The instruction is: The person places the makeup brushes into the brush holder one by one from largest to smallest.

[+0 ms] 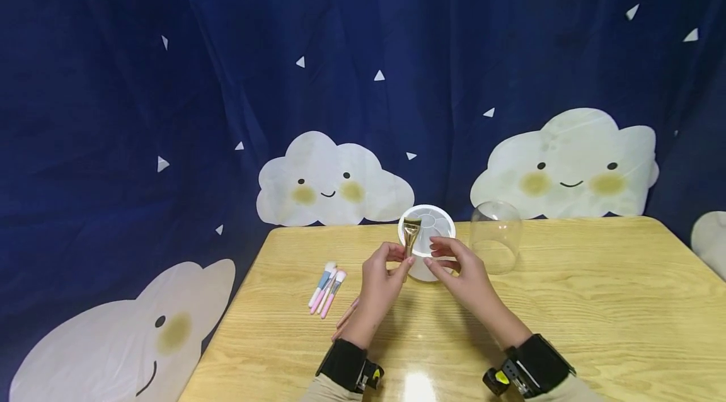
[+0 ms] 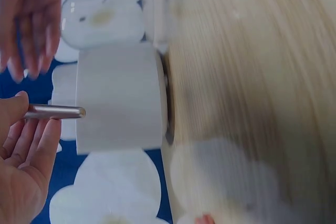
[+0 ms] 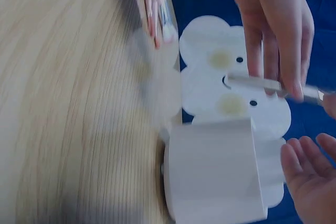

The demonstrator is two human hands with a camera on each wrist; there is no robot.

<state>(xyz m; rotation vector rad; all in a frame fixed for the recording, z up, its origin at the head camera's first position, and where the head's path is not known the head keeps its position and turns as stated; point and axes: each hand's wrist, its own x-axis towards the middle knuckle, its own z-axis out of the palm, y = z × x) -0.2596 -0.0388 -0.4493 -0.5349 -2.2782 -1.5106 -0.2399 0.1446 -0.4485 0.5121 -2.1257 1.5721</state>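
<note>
My left hand [image 1: 386, 279] pinches a gold makeup brush [image 1: 409, 237] between thumb and fingers, its flat dark bristles pointing up. In the left wrist view the handle end of the brush [image 2: 58, 112] sticks out past the fingertips. To the right of it my right hand [image 1: 462, 269] hovers with relaxed, slightly bent fingers and holds nothing. Behind both hands stands a white round brush holder [image 1: 401, 235], with clear dividers in its top. Its plain white side [image 3: 215, 171] shows in the right wrist view.
A clear dome cover [image 1: 496, 238] stands right of the holder. On the left lie several makeup brushes [image 1: 326, 288] with pink and white handles. Pinkish-brown handles [image 1: 346, 320] lie partly hidden by my left wrist. A dark blue curtain [image 1: 351, 30] hangs behind the wooden table [image 1: 595, 301].
</note>
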